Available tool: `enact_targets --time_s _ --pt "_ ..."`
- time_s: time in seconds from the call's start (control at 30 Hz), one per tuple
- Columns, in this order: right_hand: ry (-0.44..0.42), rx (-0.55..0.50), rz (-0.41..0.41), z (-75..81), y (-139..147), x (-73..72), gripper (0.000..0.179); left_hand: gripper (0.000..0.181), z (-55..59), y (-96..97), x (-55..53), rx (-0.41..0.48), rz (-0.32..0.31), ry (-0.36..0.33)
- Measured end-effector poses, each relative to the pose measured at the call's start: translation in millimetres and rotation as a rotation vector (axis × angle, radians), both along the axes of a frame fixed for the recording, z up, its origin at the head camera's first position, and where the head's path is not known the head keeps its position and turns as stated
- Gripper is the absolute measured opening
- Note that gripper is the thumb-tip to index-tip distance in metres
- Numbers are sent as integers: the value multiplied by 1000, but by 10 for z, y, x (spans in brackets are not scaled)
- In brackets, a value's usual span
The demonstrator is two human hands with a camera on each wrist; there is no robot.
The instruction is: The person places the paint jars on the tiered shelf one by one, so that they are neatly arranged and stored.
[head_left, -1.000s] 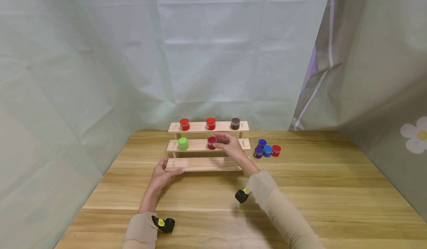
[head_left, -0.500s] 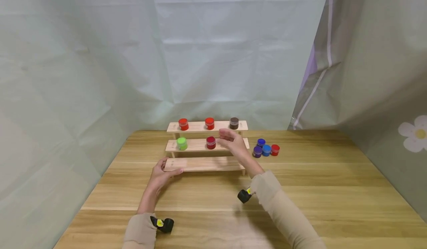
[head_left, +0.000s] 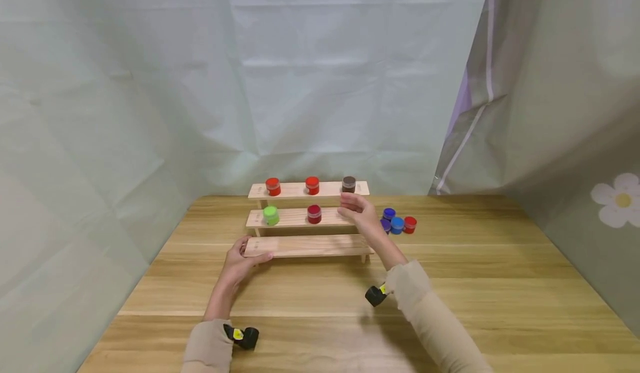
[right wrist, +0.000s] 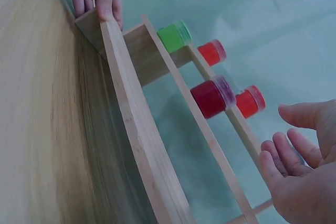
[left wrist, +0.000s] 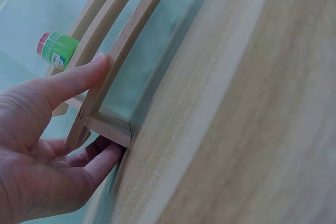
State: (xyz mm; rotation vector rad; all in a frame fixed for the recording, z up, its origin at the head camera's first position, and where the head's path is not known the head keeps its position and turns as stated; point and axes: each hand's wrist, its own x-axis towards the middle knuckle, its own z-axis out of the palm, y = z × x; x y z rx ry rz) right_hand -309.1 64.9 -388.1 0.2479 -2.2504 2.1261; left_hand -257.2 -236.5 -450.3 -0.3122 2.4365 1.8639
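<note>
- Here's the wooden rack (head_left: 307,245), three steps of it, standing on the table (head_left: 300,312), and it's partly stocked!
- Top step carries three: a first red jar (head_left: 273,187), a second red jar (head_left: 312,185) and a dark jar (head_left: 348,184).
- Middle step holds two, the green jar (head_left: 270,215) and the deep red jar (head_left: 314,214), both upright.
- Left hand (head_left: 239,262) grips the near step's left end, thumb on the front edge, fingers curled beneath.
- Right hand (head_left: 362,214) hangs at the middle step's right end, fingers loosely bent, thumb well apart, holding nothing!
- Beside the rack, four wait: blue jar (head_left: 389,214), purple jar (head_left: 386,226) partly hidden, light blue jar (head_left: 397,225), bright red jar (head_left: 410,224).
- So five up, four down; I'd call the stocking just past halfway, with the near step apparently yet to be started.
</note>
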Motion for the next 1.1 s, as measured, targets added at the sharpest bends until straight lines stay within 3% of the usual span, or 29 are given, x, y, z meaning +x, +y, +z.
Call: enact_targets --time_s 0.53,1.1 --pt "-77 -31 -79 -67 330 77 41 99 1 -9 -4 -14 -5 -13" --pt "-73 -74 -155 -200 685 82 49 99 10 -7 -7 -25 -11 -7"
